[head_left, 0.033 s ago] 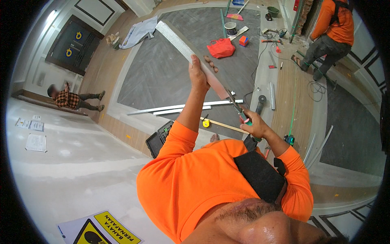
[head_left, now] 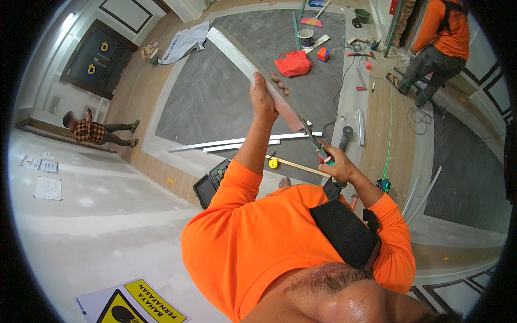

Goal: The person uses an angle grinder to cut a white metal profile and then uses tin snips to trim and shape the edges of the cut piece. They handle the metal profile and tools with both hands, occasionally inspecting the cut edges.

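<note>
Hardly anything differs from the earlier frame: from the person in the checked shirt (head_left: pixel 89 131) at the left to the co-worker in orange (head_left: pixel 442 40) at the right, people and things keep their places. At most, the handles of the cutting tool sit slightly differently in the right hand.

Further in from the left, an open black case (head_left: pixel 209 185) lies beside the wearer's left sleeve. The left hand (head_left: pixel 263 99) is closed around the long silvery metal strip (head_left: pixel 237 54), thumb on its upper face, fingers mostly hidden beneath. The strip is held up above the grey floor (head_left: pixel 194 102), slanting from the upper left down toward the right hand. Beyond its edge is a red bag (head_left: pixel 294 64); below it in view, thin metal lengths (head_left: pixel 237 143) and a yellow tape measure (head_left: pixel 273 163) lie on the floor.

The cutting tool (head_left: pixel 314 141) has its blades at the strip's near end; whether they bite into it cannot be made out. The right hand (head_left: pixel 340 166) is wrapped around its green-and-pink handles. Just right of the tool lies a dark grinder (head_left: pixel 345 139).
</note>
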Motion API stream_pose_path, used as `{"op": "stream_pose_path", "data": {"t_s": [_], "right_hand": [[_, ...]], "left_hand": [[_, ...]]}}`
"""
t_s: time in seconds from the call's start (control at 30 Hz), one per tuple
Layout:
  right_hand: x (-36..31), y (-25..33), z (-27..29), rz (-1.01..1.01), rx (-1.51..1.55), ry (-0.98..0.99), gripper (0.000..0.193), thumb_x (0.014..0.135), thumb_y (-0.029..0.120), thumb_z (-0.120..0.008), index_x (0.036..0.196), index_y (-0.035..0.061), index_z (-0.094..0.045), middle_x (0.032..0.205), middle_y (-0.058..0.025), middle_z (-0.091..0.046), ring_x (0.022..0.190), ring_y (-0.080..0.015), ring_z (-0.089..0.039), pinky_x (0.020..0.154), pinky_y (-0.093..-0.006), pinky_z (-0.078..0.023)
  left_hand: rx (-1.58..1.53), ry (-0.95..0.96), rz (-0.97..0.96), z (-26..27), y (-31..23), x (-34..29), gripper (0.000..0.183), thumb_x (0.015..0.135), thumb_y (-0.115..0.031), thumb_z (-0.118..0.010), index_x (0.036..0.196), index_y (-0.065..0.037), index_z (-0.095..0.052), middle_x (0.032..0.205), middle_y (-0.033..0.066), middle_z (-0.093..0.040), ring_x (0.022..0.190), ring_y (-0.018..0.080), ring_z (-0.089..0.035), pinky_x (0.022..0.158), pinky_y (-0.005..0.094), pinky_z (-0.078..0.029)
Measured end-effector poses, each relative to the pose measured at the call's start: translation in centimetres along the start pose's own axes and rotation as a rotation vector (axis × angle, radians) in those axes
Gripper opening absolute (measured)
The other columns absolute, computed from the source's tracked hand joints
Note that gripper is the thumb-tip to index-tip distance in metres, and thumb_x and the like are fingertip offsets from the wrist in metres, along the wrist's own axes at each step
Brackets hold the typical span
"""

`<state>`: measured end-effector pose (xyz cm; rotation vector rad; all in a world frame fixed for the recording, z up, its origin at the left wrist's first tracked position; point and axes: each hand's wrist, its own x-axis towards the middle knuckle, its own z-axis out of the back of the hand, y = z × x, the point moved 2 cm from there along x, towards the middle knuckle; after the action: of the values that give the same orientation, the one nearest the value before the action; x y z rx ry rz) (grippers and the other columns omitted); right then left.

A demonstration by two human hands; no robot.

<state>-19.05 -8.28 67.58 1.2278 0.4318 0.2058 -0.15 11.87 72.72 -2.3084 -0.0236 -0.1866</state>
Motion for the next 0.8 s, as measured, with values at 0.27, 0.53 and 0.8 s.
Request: {"op": "stream_pose_path", "data": {"t_s": [0.27, 0.53, 0.8], "right_hand": [[-0.1, -0.2, -0.4, 0.108, 0.057, -0.072, 0.078, 0.078, 0.012, -0.065, 0.150, 0.0027, -0.037, 0.128, -0.0139, -0.061, 0.108, -0.0160, -0.057, 0.096, -0.0298, -0.044], [0.6, -1.7, -0.8, 0.118, -0.059, -0.234, 0.074, 0.077, 0.012, -0.067, 0.146, -0.0019, -0.042, 0.091, -0.0072, -0.062, 0.082, -0.0162, -0.056, 0.081, -0.0270, -0.046], [0.2, -1.5, -1.0, 0.070, -0.280, -0.262, 0.087, 0.074, 0.011, -0.064, 0.152, -0.0013, -0.029, 0.126, -0.0256, -0.055, 0.115, -0.0301, -0.056, 0.098, -0.0368, -0.045]], "left_hand": [[-0.050, 0.019, 0.015, -0.1, 0.1, 0.2, 0.053, 0.094, -0.057, -0.055, 0.112, -0.010, -0.041, 0.087, 0.0070, -0.056, 0.072, 0.0182, -0.059, 0.058, 0.0371, -0.056], [0.213, -0.100, -0.087, -0.5, 0.3, 0.3, 0.045, 0.095, -0.046, -0.062, 0.109, -0.007, -0.044, 0.091, 0.0094, -0.059, 0.073, 0.0202, -0.061, 0.058, 0.0378, -0.056], [0.169, -0.386, 0.019, 2.2, 0.7, 1.2, 0.059, 0.091, -0.048, -0.066, 0.127, -0.010, -0.042, 0.086, 0.0064, -0.054, 0.072, 0.0195, -0.059, 0.060, 0.0407, -0.055]]}}
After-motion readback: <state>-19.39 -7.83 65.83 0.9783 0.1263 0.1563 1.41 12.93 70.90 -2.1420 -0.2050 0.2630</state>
